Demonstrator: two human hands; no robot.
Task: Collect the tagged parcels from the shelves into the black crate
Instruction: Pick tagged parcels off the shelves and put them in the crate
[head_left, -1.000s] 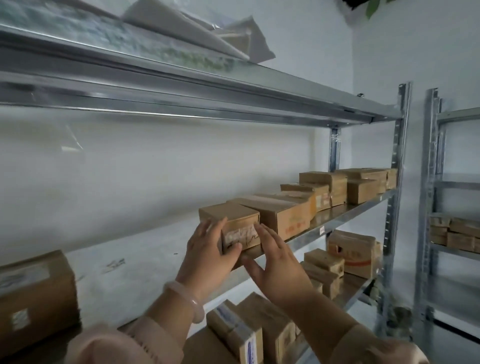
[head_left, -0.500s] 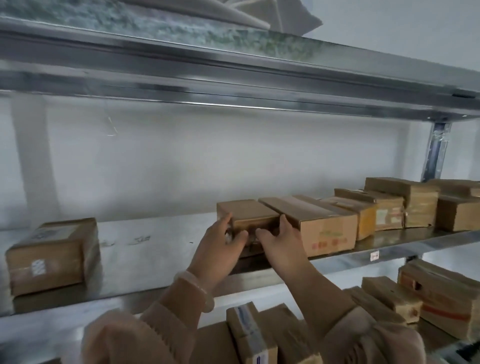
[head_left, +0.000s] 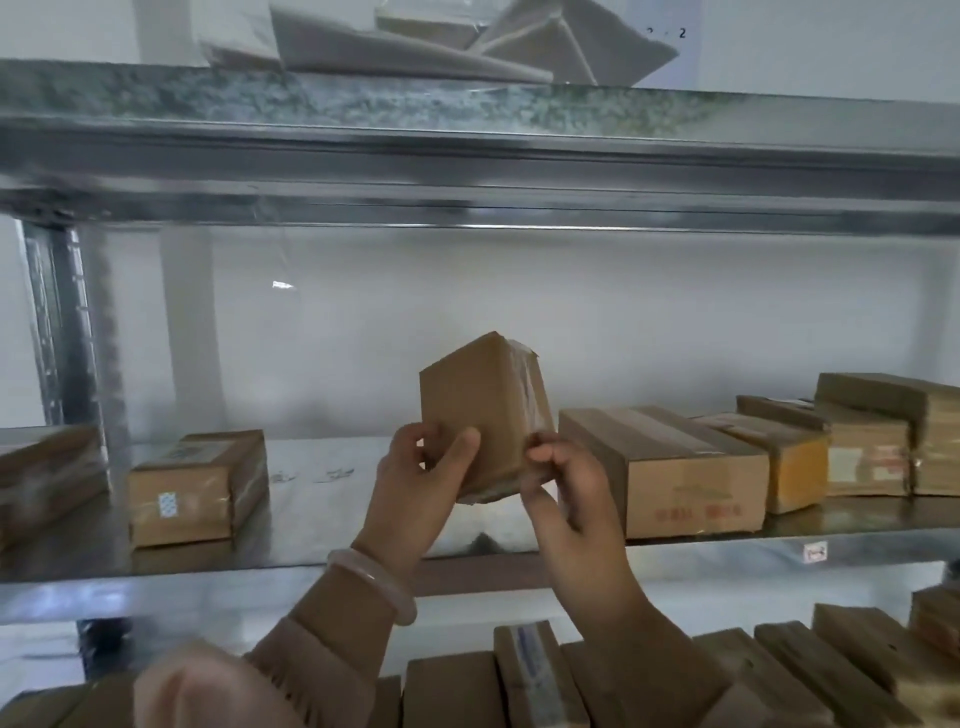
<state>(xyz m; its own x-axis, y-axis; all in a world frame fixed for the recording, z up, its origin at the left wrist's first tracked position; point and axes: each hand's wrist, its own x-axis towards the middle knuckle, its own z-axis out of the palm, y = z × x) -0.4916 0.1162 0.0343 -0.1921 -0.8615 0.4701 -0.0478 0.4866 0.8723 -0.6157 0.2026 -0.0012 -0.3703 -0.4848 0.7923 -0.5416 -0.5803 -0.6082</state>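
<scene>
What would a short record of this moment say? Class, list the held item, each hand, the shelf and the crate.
Held item: cardboard parcel, tilted, raised above the shelf
Left hand: grips its lower left side
Right hand: holds its lower right corner
Shelf: one box at left, row of boxes at right
Crate: not in view

Free room is found on the bare middle shelf (head_left: 322, 519) between the small carton (head_left: 192, 488) at left and the long carton (head_left: 675, 473) at right; headroom is capped by the upper shelf (head_left: 467, 156); farther right, passage is blocked by stacked cartons (head_left: 867, 447)
</scene>
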